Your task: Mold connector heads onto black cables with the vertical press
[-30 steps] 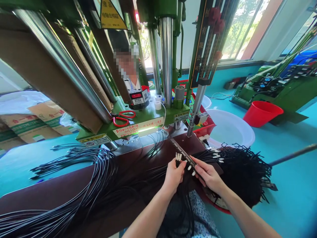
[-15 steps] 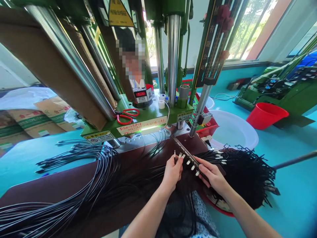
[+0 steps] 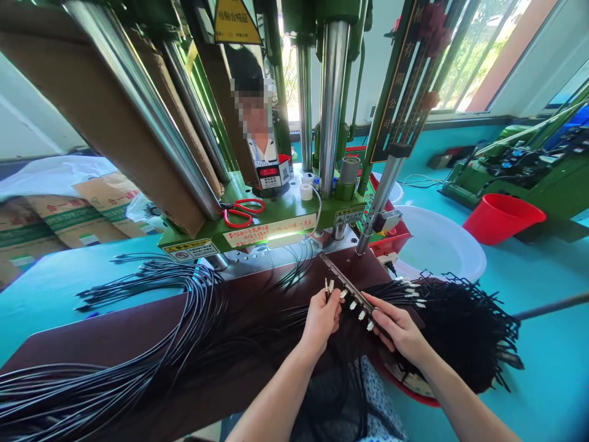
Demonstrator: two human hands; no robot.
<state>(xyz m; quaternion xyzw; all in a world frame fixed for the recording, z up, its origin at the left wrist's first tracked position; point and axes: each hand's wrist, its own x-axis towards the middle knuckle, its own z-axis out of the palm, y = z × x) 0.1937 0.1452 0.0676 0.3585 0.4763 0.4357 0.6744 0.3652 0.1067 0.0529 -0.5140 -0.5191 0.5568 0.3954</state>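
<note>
A long dark metal bar (image 3: pixel 347 283) slants over the brown table (image 3: pixel 276 282), with several white connectors (image 3: pixel 361 314) along its lower edge. My right hand (image 3: pixel 400 328) grips the bar's near end. Closed at the bar's left side, my left hand (image 3: pixel 322 316) pinches black cables; pale connector tips (image 3: pixel 329 286) stick up from its fingers. Loose black cables hang below both hands. Just behind my right hand, more white-tipped cables (image 3: pixel 409 291) lie on the table.
A green press (image 3: pixel 285 215) with steel columns stands behind the table, red-handled scissors (image 3: pixel 243 212) on its ledge. Bundled black cables (image 3: pixel 184 313) cover the left. At the right are a cable heap (image 3: pixel 464 331), a white basin (image 3: pixel 442 245) and a red bucket (image 3: pixel 504 218).
The view has shifted slightly, moving the press and table a little to the right in the picture. Beside the pin in my left hand, a white connector now stands up more clearly.
</note>
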